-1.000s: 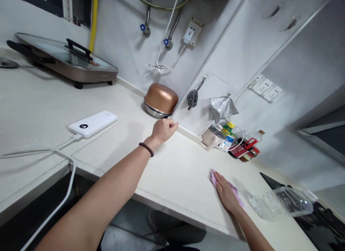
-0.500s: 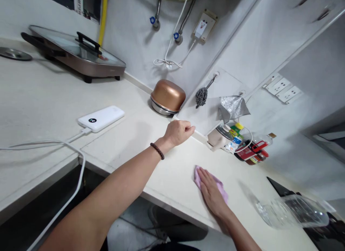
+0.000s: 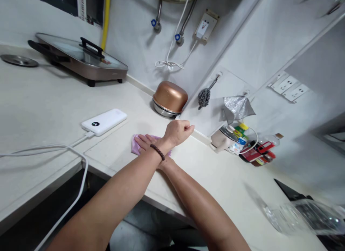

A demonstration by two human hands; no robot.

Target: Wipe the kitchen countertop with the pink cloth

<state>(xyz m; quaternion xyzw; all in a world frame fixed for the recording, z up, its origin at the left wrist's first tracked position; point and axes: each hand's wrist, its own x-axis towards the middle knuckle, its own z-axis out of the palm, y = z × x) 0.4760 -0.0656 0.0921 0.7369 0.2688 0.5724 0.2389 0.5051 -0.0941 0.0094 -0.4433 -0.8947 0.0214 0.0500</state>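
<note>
My left hand (image 3: 178, 131) is closed in a fist above the counter, a dark beaded bracelet (image 3: 157, 151) around its wrist. Nothing shows in that fist. Beneath my left wrist, my right hand (image 3: 144, 142) lies flat with fingers spread, pressing a pink cloth (image 3: 135, 147) onto the white counter (image 3: 188, 172). My forearms cross, the left over the right, which hides part of the right hand and of the cloth. A copper-coloured pot (image 3: 171, 96), bottom up on a steel bowl, stands beyond my fist.
Left of the cloth lies a white power bank (image 3: 104, 121) with a cable. An electric pan (image 3: 88, 60) sits at the back left. Along the wall stand a small beige pot (image 3: 223, 137) and bottles (image 3: 260, 154). A clear plastic bottle (image 3: 291, 215) lies at right.
My right hand has slid the pink cloth leftward across the counter, passing under my left wrist. My left fist has stayed in about the same place. The view has shifted slightly.
</note>
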